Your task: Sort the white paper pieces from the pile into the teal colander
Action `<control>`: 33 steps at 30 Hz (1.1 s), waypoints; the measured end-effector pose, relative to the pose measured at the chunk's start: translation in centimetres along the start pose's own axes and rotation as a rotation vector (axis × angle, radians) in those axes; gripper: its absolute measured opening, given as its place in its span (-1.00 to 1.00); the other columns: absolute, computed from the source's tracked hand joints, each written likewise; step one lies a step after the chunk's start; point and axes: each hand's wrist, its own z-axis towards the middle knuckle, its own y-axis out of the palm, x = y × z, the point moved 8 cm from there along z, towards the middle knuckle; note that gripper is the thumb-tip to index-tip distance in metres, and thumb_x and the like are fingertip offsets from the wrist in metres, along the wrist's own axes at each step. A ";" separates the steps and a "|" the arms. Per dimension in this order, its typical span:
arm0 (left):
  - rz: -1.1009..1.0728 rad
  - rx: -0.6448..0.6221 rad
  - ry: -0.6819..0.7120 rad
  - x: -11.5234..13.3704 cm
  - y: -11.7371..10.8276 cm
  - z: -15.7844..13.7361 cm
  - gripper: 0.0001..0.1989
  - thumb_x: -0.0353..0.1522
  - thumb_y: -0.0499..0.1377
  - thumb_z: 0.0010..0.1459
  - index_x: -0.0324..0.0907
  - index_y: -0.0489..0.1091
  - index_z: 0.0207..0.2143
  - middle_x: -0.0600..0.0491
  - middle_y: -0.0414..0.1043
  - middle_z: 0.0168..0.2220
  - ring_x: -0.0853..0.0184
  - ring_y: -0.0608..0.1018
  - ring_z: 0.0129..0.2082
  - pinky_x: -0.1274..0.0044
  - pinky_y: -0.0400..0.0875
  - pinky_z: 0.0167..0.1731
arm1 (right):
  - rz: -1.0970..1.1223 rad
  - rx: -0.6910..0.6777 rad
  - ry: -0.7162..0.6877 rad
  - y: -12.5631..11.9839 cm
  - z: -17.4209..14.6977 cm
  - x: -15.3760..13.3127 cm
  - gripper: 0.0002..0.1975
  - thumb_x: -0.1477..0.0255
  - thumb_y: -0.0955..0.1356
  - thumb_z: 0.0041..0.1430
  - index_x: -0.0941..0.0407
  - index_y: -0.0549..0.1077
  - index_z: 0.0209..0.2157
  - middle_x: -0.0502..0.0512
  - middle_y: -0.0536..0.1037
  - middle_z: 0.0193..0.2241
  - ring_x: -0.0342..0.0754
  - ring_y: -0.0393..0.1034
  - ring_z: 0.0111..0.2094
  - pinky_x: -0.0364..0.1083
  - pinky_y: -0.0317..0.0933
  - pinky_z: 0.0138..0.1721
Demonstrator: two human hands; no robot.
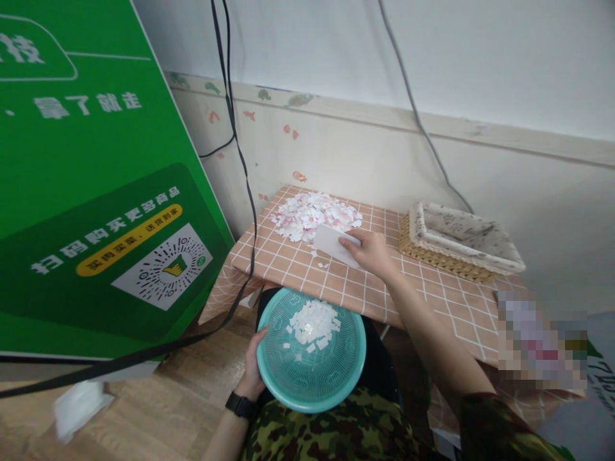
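Observation:
My left hand (255, 362) grips the left rim of a round teal plastic colander (283, 384), which rests at my lap just below the table edge. Small white paper scraps (314, 323) lie in a heap inside it. Over the table, my right hand (368, 250) pinches a flat white card (331, 243) between thumb and fingers. The card's far end meets the near side of a larger pile of white and pinkish paper scraps (312, 214). A few loose scraps lie on the cloth beside the card.
A checked brown tablecloth (432, 288) covers the table, which stands against the wall. At its right is a cloth-lined wicker basket (456, 246). A black cable (248, 192) hangs in front of the table's left end, near a green printed panel (96, 160).

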 end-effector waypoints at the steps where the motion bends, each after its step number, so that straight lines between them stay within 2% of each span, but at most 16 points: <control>1: -0.001 -0.004 -0.005 -0.1 -0.1 0.1 -0.79 -0.31 0.23 -0.08 -0.27 0.49 -0.38 -0.02 0.56 -0.45 0.21 0.55 -0.46 0.37 0.43 -0.33 | -0.006 -0.023 -0.017 0.0 0.2 -0.2 -0.73 0.30 0.25 0.15 0.12 0.53 -0.32 0.09 0.56 -0.44 -0.04 0.39 -0.44 -0.12 0.10 -0.42; 10: -0.008 -0.021 0.005 -0.1 -0.3 0.2 -0.80 -0.31 0.22 -0.04 -0.26 0.48 -0.37 -0.02 0.56 -0.44 0.23 0.55 -0.45 0.37 0.43 -0.32 | -0.003 -0.076 -0.052 -0.7 1.2 -0.8 -0.77 0.34 0.26 0.14 0.13 0.52 -0.36 0.10 0.56 -0.41 -0.05 0.39 -0.40 -0.11 0.12 -0.38; 15: -0.006 -0.015 0.000 0.0 -0.1 0.0 -0.81 -0.31 0.22 -0.05 -0.25 0.48 -0.39 -0.01 0.55 -0.46 0.24 0.55 -0.47 0.38 0.43 -0.34 | -0.025 -0.120 -0.067 -1.1 1.1 -0.9 -0.79 0.34 0.28 0.11 0.13 0.52 -0.42 0.05 0.53 -0.51 -0.08 0.36 -0.47 -0.12 0.09 -0.43; 22: -0.007 0.001 -0.014 -0.1 -0.2 0.2 -0.79 -0.30 0.23 -0.07 -0.26 0.48 -0.38 -0.01 0.54 -0.48 0.22 0.55 -0.48 0.36 0.43 -0.35 | 0.051 -0.175 -0.069 -1.9 0.5 -1.0 -0.80 0.36 0.30 0.08 0.12 0.54 -0.38 0.03 0.55 -0.46 -0.11 0.38 -0.45 -0.14 0.12 -0.42; 28: 0.008 0.019 0.006 0.1 -0.3 0.0 -0.78 -0.30 0.23 -0.07 -0.26 0.48 -0.36 -0.01 0.55 -0.44 0.22 0.55 -0.45 0.36 0.43 -0.33 | 0.096 -0.175 -0.119 -1.0 0.2 -1.5 -0.78 0.35 0.28 0.11 0.12 0.53 -0.33 0.04 0.56 -0.44 -0.12 0.37 -0.46 -0.14 0.12 -0.42; 33: 0.018 -0.002 0.009 0.1 -0.1 0.0 -0.79 -0.30 0.23 -0.07 -0.26 0.47 -0.38 -0.01 0.54 -0.45 0.21 0.55 -0.46 0.35 0.42 -0.32 | 0.029 -0.142 -0.092 -1.5 0.4 -0.8 -0.79 0.34 0.29 0.10 0.12 0.53 -0.38 0.04 0.55 -0.47 -0.09 0.37 -0.45 -0.13 0.12 -0.41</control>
